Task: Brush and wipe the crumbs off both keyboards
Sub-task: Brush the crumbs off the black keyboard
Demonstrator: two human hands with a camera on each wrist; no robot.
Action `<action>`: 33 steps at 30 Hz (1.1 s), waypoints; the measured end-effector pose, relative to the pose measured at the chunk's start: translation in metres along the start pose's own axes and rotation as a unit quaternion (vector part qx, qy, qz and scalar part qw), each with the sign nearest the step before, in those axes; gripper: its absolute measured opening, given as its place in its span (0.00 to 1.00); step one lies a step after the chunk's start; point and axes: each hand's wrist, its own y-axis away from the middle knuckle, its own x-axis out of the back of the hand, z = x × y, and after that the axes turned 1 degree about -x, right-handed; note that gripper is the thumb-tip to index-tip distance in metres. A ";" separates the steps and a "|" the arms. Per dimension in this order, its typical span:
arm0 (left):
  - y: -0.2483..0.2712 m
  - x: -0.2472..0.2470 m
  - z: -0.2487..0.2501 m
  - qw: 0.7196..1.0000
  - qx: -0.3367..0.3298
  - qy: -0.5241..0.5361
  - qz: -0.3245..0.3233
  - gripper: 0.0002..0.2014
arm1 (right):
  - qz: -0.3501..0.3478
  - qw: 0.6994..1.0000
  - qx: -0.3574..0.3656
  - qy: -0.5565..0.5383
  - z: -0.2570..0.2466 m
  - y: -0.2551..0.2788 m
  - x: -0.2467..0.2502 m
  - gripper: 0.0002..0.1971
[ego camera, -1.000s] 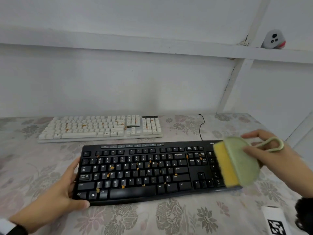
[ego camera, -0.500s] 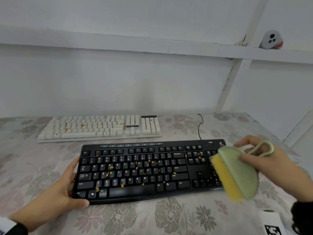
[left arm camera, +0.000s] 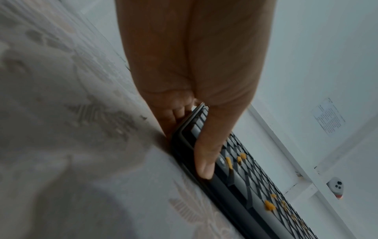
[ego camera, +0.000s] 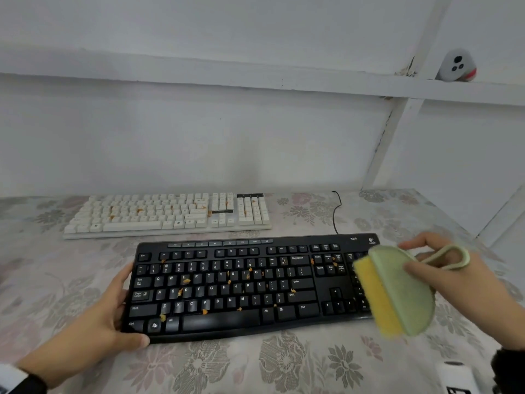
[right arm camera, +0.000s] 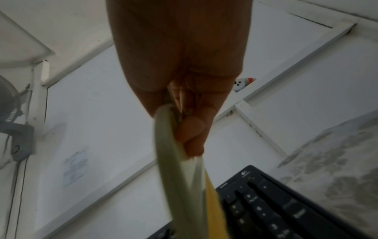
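A black keyboard lies near me on the flowered tablecloth, with orange crumbs scattered over its keys. My left hand grips its left end, thumb on the front edge and fingers against the side. My right hand holds a pale green brush with yellow bristles by its looped handle, tilted over the keyboard's number pad. Behind it lies a white keyboard, also speckled with orange crumbs.
A black cable runs from the black keyboard towards the wall. A small white device sits on the wall ledge at upper right. A white tag with a black marker lies at the table's front right corner.
The brush swung down and rightward off the number pad, then came back up over the keyboard's right end. My left hand stayed on the left end.
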 end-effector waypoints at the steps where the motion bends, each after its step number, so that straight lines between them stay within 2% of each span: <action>1: -0.001 0.001 0.000 1.000 -0.001 -0.003 0.001 0.60 | 0.031 0.999 0.013 -0.021 -0.004 -0.004 -0.001 0.13; 3: -0.001 0.003 -0.001 1.000 0.001 -0.009 0.001 0.60 | 0.088 0.993 0.034 -0.070 -0.011 -0.011 -0.007 0.12; 5: -0.001 0.004 -0.002 1.000 0.003 -0.014 0.001 0.62 | 0.106 0.989 0.041 -0.094 -0.013 -0.017 -0.015 0.11; 8: -0.002 0.006 -0.004 1.000 0.001 -0.019 0.002 0.64 | 0.066 0.995 0.035 -0.063 -0.004 -0.016 -0.025 0.11; 11: -0.001 0.005 -0.003 1.000 0.001 -0.025 -0.003 0.64 | 0.004 1.000 0.028 0.002 0.003 -0.004 -0.027 0.11; 15: -0.001 0.002 -0.001 1.000 0.001 -0.015 0.004 0.60 | -0.062 0.998 0.017 0.019 -0.006 0.002 -0.017 0.09; 17: -0.001 0.003 -0.001 1.000 0.003 -0.013 0.001 0.63 | -0.039 0.999 0.028 0.011 -0.012 -0.004 -0.011 0.09; 21: -0.002 0.005 -0.003 1.000 0.003 -0.026 0.001 0.66 | 0.071 0.995 0.044 -0.061 -0.015 -0.014 -0.017 0.11; 23: -0.003 0.004 -0.002 0.999 0.002 -0.036 -0.001 0.63 | 0.061 0.996 0.041 -0.050 -0.009 -0.012 -0.026 0.11; 30: 0.000 0.001 0.000 1.000 0.000 -0.016 0.008 0.59 | -0.065 0.998 0.002 0.011 -0.010 0.005 -0.021 0.11; 31: 0.000 0.000 0.001 1.000 -0.002 -0.013 0.009 0.59 | -0.063 0.998 0.003 0.012 -0.012 0.002 -0.018 0.11; 33: 0.000 0.000 0.002 1.000 -0.003 -0.007 0.009 0.59 | -0.012 1.000 0.019 -0.007 -0.014 -0.005 -0.016 0.10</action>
